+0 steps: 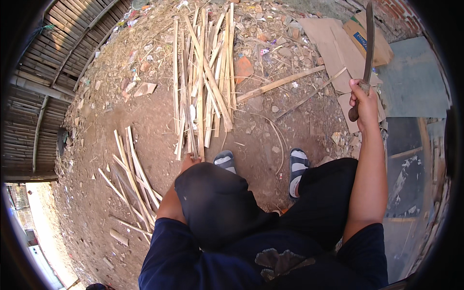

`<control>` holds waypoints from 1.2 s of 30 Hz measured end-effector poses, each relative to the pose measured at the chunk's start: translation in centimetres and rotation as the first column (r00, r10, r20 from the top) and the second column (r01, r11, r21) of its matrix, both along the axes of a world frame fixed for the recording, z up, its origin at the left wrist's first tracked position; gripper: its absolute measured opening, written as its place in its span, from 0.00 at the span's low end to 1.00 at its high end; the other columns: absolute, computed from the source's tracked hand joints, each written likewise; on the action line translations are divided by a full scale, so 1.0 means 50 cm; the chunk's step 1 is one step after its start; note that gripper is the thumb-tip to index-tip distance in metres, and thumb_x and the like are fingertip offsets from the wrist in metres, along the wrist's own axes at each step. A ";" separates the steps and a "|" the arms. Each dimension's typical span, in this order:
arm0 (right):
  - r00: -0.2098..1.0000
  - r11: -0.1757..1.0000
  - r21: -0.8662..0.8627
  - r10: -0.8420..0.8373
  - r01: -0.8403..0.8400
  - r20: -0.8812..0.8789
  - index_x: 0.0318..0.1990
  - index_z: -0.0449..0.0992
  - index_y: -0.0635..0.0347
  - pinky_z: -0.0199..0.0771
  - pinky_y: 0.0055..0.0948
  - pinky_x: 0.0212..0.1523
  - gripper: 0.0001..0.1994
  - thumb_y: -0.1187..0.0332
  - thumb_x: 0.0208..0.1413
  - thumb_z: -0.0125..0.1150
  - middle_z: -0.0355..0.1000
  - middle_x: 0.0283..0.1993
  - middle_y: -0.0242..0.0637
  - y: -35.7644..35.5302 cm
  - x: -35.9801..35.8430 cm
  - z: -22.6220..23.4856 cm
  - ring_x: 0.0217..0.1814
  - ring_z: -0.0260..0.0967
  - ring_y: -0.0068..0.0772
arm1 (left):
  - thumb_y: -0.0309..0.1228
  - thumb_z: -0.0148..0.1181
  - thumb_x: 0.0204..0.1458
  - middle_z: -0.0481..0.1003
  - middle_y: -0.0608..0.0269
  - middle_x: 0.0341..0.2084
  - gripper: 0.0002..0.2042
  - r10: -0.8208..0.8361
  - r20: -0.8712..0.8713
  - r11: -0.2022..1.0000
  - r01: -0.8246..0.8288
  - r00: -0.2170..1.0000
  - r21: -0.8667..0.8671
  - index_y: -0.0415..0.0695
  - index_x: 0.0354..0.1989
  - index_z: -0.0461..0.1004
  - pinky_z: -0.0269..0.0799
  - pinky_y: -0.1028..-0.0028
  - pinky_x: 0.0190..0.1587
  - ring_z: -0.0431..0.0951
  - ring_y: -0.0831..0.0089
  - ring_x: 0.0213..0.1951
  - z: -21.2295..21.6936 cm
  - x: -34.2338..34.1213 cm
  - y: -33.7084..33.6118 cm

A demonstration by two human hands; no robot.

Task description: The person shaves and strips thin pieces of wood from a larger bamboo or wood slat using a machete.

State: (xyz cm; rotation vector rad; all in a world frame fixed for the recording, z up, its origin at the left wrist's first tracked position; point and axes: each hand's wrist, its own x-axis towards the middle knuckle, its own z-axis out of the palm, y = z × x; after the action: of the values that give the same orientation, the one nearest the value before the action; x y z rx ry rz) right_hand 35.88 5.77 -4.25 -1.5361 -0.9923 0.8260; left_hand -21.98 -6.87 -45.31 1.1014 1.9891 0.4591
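Observation:
My right hand [364, 99] is raised at the right, closed around the dark wooden handle of a long machete [369, 41] whose blade points up and away. My left hand [189, 159] reaches down past my left knee and grips the near ends of a bundle of split bamboo strips [203, 82] that lie lengthwise on the dirt in front of me. Most of that hand is hidden behind my knee. I sit with both sandalled feet [297, 169] on the ground.
A second, smaller pile of bamboo strips [133, 179] lies to my left. Flattened cardboard [333, 43] and a single long bamboo slat [280, 83] lie ahead right. A woven bamboo wall [48, 63] bounds the left; rubble and straw litter the dirt.

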 end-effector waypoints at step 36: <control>0.997 0.997 -0.013 0.077 -0.077 0.026 0.44 0.79 0.55 0.60 0.22 0.29 0.13 0.58 0.61 0.74 0.67 0.26 0.24 0.002 -0.034 0.001 0.26 0.62 0.18 | 0.32 0.64 0.56 0.77 0.43 0.48 0.19 0.470 -0.629 0.842 -0.101 0.619 0.530 0.37 0.54 0.75 0.74 0.51 0.55 0.78 0.46 0.52 0.101 0.005 -0.011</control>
State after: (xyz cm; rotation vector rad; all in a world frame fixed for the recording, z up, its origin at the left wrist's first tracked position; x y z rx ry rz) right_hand 34.18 5.89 -4.23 -1.5303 -1.0730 0.8691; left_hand -21.75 -7.41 -40.28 1.3911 2.9398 0.7622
